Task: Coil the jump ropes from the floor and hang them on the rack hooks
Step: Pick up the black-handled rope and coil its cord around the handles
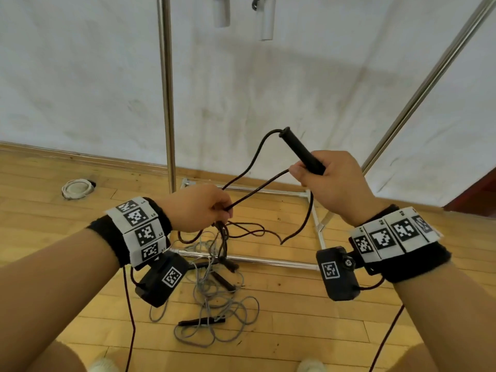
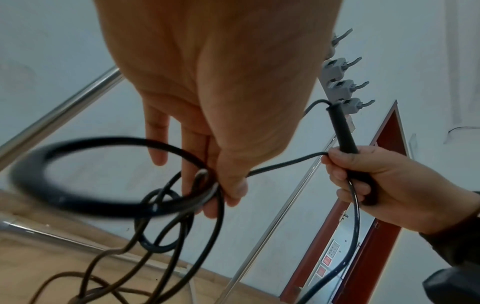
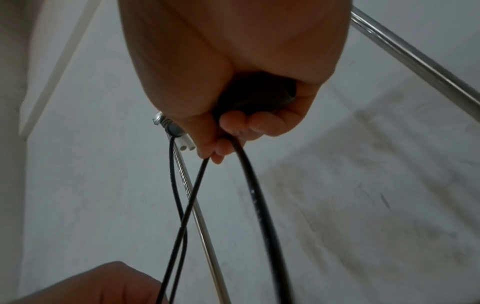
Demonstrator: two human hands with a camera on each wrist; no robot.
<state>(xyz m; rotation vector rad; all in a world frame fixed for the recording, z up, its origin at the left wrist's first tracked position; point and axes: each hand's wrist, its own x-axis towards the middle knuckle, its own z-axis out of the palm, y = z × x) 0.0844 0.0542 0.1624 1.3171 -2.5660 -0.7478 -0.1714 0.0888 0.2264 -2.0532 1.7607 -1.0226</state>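
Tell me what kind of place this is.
Probably a gym or sports hall: a strip-wood floor, a metal rack with hooks against a scuffed white wall, and jump ropes lying tangled on the floor.

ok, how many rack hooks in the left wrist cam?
4, in one row: top hook, second, third, lowest by the black handle. More may be hidden behind the left hand.
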